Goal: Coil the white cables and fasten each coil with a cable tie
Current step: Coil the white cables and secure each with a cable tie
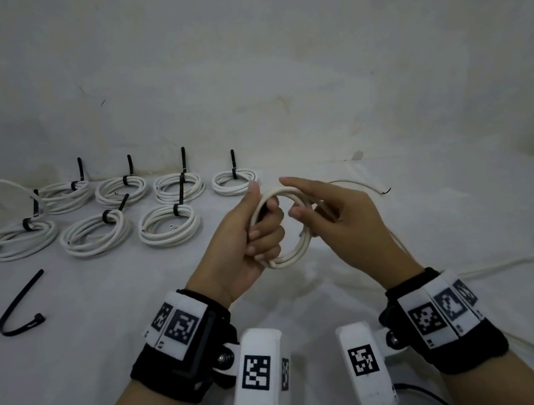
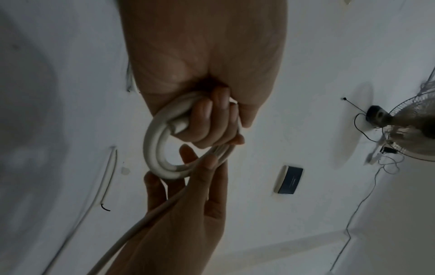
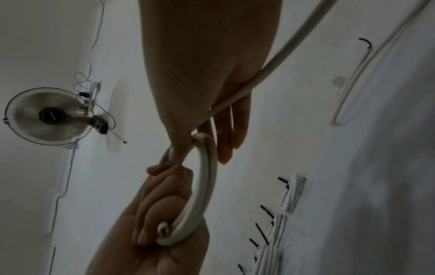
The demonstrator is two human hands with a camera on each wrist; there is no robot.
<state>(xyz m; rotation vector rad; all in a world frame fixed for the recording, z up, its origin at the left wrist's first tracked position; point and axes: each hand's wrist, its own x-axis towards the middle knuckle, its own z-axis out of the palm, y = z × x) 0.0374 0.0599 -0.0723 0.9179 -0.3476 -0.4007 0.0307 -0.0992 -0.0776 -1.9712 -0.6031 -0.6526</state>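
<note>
My left hand (image 1: 259, 231) grips a small coil of white cable (image 1: 295, 253) in its fist, held above the table. The cut end of the cable (image 2: 179, 124) sticks out beside my curled left fingers (image 2: 207, 119). My right hand (image 1: 326, 214) is at the coil's right side, its fingers fairly straight and its thumb (image 3: 176, 152) pinching the cable against them. The loose tail (image 3: 294, 41) runs across my right palm and off to the right. A loose black cable tie (image 1: 18, 309) lies bent on the table at the left.
Several tied white coils (image 1: 95, 233) with upright black tie ends lie in two rows at the back left. More loose white cable (image 1: 517, 263) trails over the white table cover (image 1: 107, 347) at the right. A thin cable with a black tip (image 1: 363, 186) lies behind my right hand. A wall (image 1: 238, 67) stands behind.
</note>
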